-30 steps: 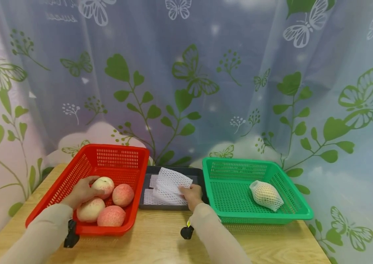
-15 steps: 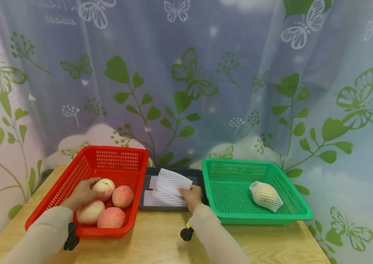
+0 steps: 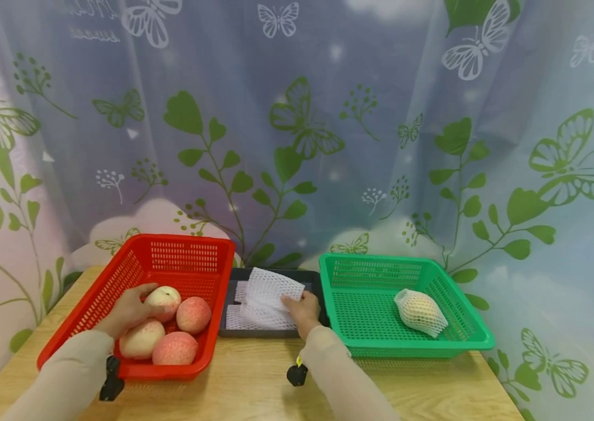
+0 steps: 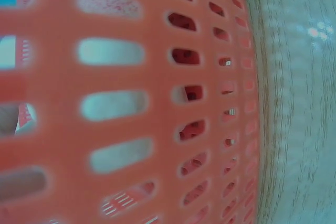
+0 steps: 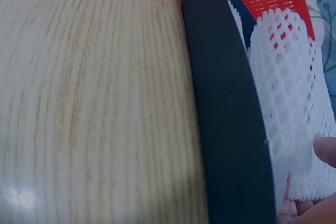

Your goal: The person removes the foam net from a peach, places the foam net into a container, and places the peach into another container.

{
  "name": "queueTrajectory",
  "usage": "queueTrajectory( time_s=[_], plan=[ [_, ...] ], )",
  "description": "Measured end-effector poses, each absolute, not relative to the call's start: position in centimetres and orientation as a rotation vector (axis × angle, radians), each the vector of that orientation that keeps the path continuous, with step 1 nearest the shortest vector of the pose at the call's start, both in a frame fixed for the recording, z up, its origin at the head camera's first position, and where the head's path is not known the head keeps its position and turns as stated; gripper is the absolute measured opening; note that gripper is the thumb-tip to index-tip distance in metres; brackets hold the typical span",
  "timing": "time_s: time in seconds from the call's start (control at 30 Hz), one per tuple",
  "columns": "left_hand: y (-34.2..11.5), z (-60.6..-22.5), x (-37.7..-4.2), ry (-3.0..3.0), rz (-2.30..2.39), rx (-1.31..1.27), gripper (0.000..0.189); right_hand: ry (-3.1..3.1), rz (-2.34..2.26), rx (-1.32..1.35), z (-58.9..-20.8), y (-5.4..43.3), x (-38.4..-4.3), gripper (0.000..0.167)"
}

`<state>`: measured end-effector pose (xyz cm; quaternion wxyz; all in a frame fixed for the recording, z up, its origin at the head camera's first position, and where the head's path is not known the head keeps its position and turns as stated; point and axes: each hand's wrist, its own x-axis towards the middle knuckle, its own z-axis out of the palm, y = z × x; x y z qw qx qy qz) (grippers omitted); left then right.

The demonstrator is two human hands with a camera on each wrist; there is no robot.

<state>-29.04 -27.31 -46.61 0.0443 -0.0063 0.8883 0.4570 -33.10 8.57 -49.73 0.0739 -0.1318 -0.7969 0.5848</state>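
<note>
My left hand (image 3: 127,310) reaches into the red basket (image 3: 192,245) at the left, thumb and fingers around a pale pink peach (image 3: 166,298). Several peaches lie together there, among them a whitish one (image 3: 142,339) below that hand and a pinker one (image 3: 175,349) beside it. At the middle, my right hand (image 3: 304,310) pinches a white foam fruit net (image 3: 268,295) over the dark tray (image 3: 276,334). In the right wrist view its thumb (image 5: 326,150) lies on the net (image 5: 283,82), with fingertips showing below. The basket's wall (image 4: 168,77) hides most of the left hand in the left wrist view.
More foam nets (image 3: 236,317) lie flat in the tray. To the right stands a green basket (image 3: 360,298) holding one fruit in a foam net (image 3: 420,313). All stand on a wooden table (image 3: 244,374), with a patterned curtain (image 3: 255,146) behind.
The head view has shifted slightly. Both hands keep their places, the left at the peach and the right on the foam net.
</note>
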Motion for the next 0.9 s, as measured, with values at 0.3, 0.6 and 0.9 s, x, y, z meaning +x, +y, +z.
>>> queueTrajectory(
  time_s=[0.3,0.6,0.9],
  plan=[
    [-27.0,-45.7,-28.9,2.742,1.374,0.007,0.09,-2.465,1.737,-0.366,-47.9,8.6,-32.7,0.079],
    [-27.0,-44.6,-28.3,2.79,1.367,0.001,0.092,-2.526,1.694,-0.294,-46.4,8.9,-32.2,0.083],
    [-27.9,-44.0,-27.3,2.766,1.506,0.012,0.092,-2.462,1.81,-0.15,-44.2,9.8,-31.9,0.076]
  ],
)
